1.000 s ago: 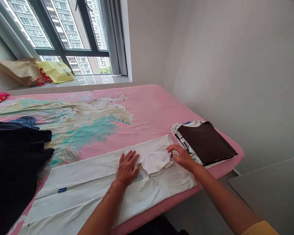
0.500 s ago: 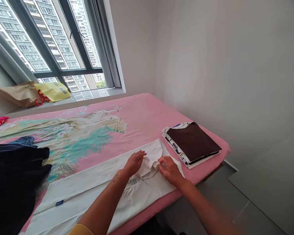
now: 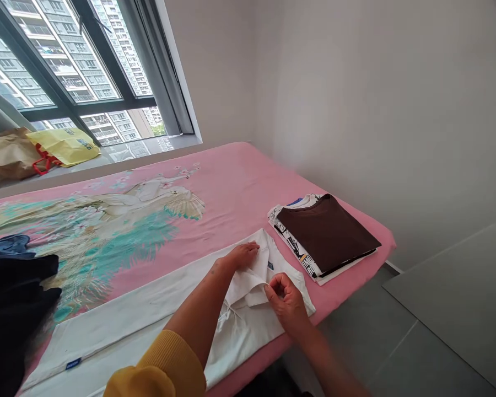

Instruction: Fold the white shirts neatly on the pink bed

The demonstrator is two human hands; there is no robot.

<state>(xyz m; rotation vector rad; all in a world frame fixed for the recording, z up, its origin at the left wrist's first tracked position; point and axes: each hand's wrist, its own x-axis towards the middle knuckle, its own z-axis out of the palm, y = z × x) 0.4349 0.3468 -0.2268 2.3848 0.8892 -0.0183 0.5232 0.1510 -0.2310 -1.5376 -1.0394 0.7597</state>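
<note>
A white collared shirt (image 3: 149,309) lies spread along the near edge of the bed, one side folded inward lengthwise. A small dark label shows inside its neck, and a blue tag sits at the lower left. My left hand (image 3: 244,256) rests flat on the cloth near the neck, fingers stretched out. With thumb and fingertips, my right hand (image 3: 287,300) pinches the edge of the shirt's collar, slightly lifted. The fingertips of the right hand partly cover the pinched edge.
A folded stack of shirts, with a brown shirt (image 3: 328,234) on top, sits to the right. Dark clothes (image 3: 16,309) lie at the left on the pink bed sheet (image 3: 231,176). A yellow bag (image 3: 66,146) and a brown paper bag (image 3: 8,154) stand on the windowsill.
My left hand has slid right and farther away, toward the shirt's neck. My right hand still pinches the collar, which is now turned flatter, showing the neck label. The view has shifted slightly.
</note>
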